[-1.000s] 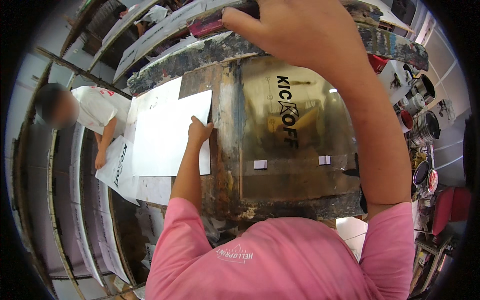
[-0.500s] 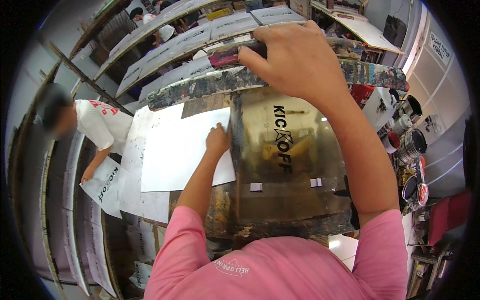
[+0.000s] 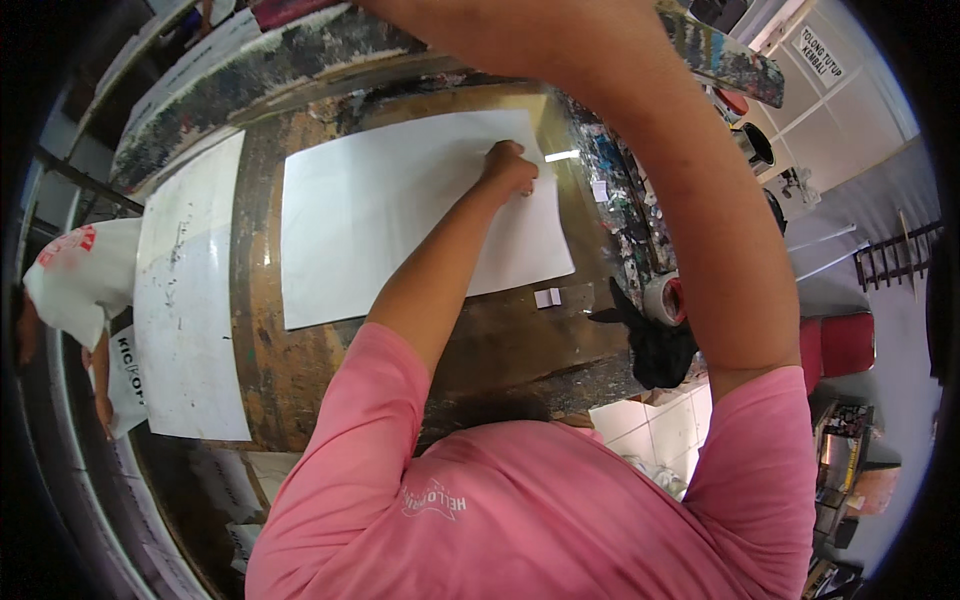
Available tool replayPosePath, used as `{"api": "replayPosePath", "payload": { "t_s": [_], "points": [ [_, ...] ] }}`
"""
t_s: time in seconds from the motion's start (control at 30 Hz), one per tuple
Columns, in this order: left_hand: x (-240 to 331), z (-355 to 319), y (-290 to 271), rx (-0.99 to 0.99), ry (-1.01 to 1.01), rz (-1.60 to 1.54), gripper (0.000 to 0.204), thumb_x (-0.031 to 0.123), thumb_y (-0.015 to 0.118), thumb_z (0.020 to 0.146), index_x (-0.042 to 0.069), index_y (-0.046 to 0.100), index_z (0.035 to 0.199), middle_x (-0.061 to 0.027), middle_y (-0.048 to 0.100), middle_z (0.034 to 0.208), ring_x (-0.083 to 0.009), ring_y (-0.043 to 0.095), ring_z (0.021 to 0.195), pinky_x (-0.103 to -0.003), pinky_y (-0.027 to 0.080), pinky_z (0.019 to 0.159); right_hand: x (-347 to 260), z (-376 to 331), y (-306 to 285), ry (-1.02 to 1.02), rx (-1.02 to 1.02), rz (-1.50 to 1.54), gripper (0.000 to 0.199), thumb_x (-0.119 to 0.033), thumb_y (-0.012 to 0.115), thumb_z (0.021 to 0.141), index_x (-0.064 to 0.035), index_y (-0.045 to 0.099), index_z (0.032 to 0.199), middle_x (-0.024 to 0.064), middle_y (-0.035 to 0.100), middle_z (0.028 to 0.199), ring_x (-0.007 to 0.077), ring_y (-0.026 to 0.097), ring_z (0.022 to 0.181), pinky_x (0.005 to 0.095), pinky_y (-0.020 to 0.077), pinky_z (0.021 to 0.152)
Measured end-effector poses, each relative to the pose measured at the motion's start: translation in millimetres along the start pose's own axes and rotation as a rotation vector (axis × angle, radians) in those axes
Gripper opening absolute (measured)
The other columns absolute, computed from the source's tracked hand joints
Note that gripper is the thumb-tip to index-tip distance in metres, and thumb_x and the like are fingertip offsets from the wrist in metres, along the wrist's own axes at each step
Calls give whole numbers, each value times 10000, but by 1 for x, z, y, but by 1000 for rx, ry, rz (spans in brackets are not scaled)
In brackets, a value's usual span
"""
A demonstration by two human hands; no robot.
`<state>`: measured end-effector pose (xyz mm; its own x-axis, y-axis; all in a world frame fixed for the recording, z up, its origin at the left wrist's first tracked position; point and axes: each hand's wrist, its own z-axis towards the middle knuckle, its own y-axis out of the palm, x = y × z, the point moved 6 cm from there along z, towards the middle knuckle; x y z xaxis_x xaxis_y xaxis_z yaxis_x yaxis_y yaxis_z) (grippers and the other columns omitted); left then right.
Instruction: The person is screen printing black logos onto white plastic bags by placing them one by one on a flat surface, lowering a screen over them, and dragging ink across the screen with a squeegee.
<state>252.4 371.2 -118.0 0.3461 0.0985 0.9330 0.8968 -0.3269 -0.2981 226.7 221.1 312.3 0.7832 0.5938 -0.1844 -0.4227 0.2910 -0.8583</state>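
A large blank white sheet (image 3: 400, 210) lies over the stained, glossy worktop (image 3: 480, 350). My left hand (image 3: 512, 168) has its fingers closed on the sheet near its right edge. My right arm reaches up across the right side to the top edge of the picture. Only the back part of my right hand (image 3: 450, 25) shows there, by the paint-crusted frame bar (image 3: 270, 85); its fingers are out of view. Two small white tabs, one tab (image 3: 548, 298) below the sheet and another tab (image 3: 600, 190) to its right, sit on the worktop.
On the left lies a marked white sheet (image 3: 195, 300); beyond it a co-worker in a white shirt (image 3: 85, 270) handles a printed sheet (image 3: 127, 380). A black cloth (image 3: 660, 350) and a small pot (image 3: 664, 298) lie at the right edge. A red chair (image 3: 845, 343) stands farther right.
My left hand has carried the white sheet rightward, over the gold area with black lettering. My right hand has gone up, mostly out of the picture. The view has shifted.
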Motion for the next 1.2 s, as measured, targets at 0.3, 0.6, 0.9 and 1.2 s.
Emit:
{"api": "replayPosePath", "payload": {
  "t_s": [0.3, 0.6, 0.9, 1.2],
  "points": [
    [13, 56, 83, 165, 291, 328, 521, 90, 735, 817, 2, 708, 1330, -257, 740, 1288, -404, 716, 1217, -447, 581, 1042, -11, -12, -10, -95, 161, -151, 649, -440, 491, 1058, 8, 612, 603, 157, 619, 632, 290, 617, 601, 472, 550, 634],
    [28, 72, 30, 188, 581, 354, 822, 450, 802, 805, -1, 586, 1458, -249, 644, 1399, -397, 612, 1321, -502, 476, 1129, -5, -4, -12, 10, -113, 6, 651, -434, 478, 1071, 30, 639, 643, 168, 631, 657, 291, 628, 627, 465, 571, 669],
    [-29, 81, -94, 231, 376, 1044, 1375, 974, 630, 737, 36, 317, 1693, -183, 267, 1766, -378, 223, 1636, -632, 127, 1325, 1, -6, -7, -49, -77, -8, 635, -429, 469, 1075, 29, 654, 675, 159, 630, 660, 273, 618, 626, 456, 569, 666],
    [0, 67, -86, 96, 186, 963, 1398, 971, 714, 657, 74, 373, 1675, -159, 277, 1754, -396, 190, 1638, -617, 160, 1327, 6, -5, -1, -60, -94, -2, 621, -424, 461, 1078, 28, 670, 707, 149, 629, 663, 254, 607, 625, 448, 566, 664]
  ]
}}
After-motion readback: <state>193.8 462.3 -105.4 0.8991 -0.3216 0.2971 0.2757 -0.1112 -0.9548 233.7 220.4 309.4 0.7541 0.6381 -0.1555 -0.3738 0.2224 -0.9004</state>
